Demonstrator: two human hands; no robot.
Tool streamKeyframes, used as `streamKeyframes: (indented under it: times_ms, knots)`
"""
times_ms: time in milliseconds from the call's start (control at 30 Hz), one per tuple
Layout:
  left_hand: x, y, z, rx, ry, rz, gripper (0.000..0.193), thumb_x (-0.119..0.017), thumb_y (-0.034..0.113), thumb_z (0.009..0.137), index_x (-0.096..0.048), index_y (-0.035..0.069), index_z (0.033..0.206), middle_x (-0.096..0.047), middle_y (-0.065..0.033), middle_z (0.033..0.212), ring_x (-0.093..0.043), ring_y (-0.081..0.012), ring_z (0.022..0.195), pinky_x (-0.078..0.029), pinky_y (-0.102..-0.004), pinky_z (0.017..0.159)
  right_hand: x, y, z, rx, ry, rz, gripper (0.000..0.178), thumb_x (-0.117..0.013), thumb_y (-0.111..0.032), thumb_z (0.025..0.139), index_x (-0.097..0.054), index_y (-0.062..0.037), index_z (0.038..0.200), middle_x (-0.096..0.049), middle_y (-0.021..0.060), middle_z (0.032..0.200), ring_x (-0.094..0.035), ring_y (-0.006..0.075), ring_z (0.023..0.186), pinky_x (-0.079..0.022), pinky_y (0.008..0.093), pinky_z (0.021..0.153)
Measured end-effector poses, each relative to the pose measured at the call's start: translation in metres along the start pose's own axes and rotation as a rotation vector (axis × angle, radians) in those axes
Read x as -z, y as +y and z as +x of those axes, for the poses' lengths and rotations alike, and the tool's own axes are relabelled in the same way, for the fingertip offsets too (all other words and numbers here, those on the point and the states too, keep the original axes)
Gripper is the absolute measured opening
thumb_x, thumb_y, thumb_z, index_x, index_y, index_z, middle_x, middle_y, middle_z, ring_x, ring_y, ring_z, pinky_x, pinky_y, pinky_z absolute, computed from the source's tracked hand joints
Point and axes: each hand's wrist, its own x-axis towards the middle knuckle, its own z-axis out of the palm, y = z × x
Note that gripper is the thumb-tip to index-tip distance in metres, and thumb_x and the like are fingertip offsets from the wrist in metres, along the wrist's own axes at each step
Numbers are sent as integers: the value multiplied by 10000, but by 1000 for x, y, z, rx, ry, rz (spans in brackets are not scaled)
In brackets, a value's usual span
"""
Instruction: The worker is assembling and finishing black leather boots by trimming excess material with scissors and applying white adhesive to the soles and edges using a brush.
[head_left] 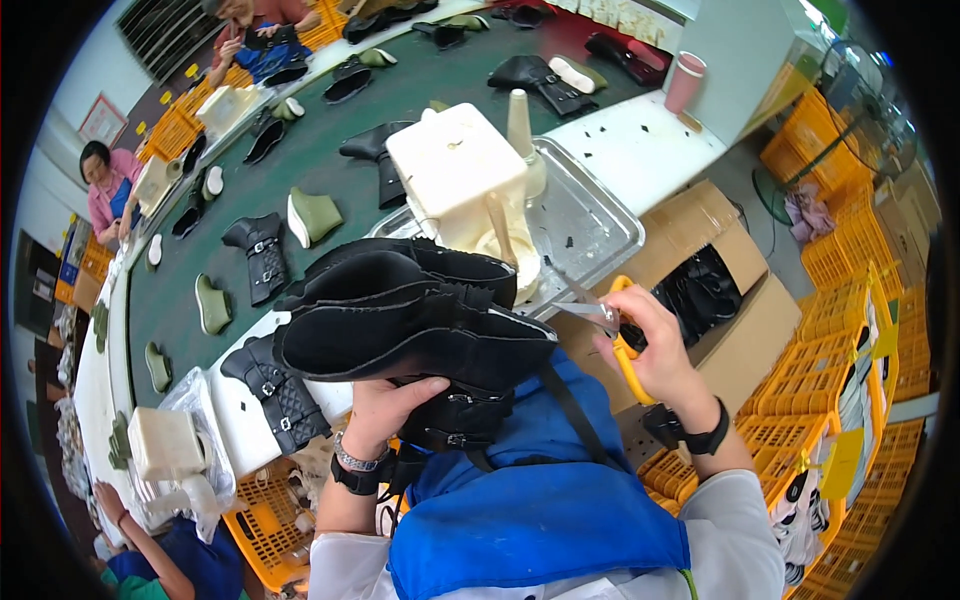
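My left hand [385, 408] grips black boot uppers [365, 345] from below, thumb on the near side. At least two are bunched together, their openings facing up and left; buckled straps hang over my blue apron. Held in my right hand [655, 345] are scissors [628, 372] with yellow handles. Fingers pass through the handle loops. The blades are parted and point left, close to the right edge of the uppers. Whether they touch the uppers I cannot tell.
A metal tray [612, 222] holds a cream container [455, 155] and a brush [502, 228]. Boots and green-and-white shoe parts [314, 217] lie on the green belt [310, 130]. Right of me are a cardboard box [765, 330] with black pieces and orange crates [800, 385]. Other people sit along the left.
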Motion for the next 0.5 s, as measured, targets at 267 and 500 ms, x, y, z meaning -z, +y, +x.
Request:
streamKeyframes:
  times_ms: [267,500]
  knots:
    - [-7,-1,3,87,-111,188,394,-705,38,713,-573,7,1083,-608,-65,1033,-562,-148,926,-445,-272,833,23,-17,-5,135,11,-451,396,-708,-64,555,-607,-92,936,-501,60,717,-529,231,630,-426,311,527]
    - [-9,-3,-1,81,-119,224,390,-706,72,726,-573,17,1089,-604,-66,1046,-558,-154,932,-441,-274,836,14,-18,-6,193,39,-517,366,-700,-86,574,-618,-109,930,-468,52,689,-502,211,597,-404,304,507]
